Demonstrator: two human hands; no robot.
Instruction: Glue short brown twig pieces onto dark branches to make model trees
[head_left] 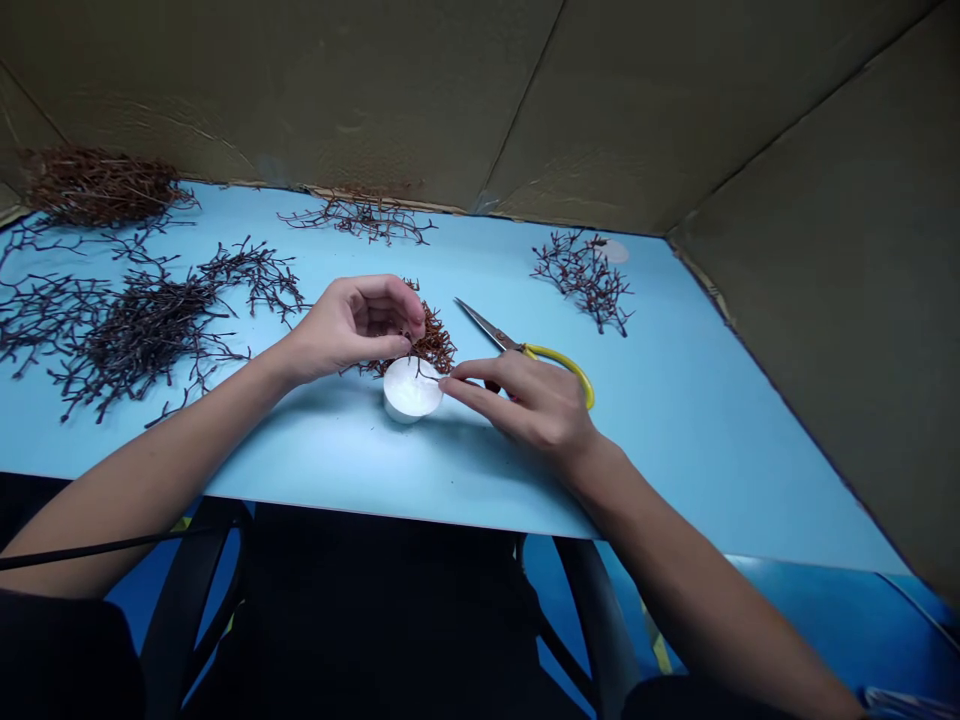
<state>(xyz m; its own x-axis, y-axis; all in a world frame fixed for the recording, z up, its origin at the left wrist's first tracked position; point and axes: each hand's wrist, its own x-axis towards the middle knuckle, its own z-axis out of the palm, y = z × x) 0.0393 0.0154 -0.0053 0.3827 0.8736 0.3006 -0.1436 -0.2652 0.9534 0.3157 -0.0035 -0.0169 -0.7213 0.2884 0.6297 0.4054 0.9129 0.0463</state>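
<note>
Nearest us is our dark lap (330, 620), below the table (712, 400). Our right hand (536, 405) pinches a twig (424, 373) above the cup (412, 407); our left hand (364, 325) appears to pinch its other end. We judge this twig unfinished. We cannot tell whether the heap (438, 342) behind the cup is finished. The pile (146, 330) at left lies loose, so plenty seems to remain; the scissors (508, 341) lie part-hidden.
</note>
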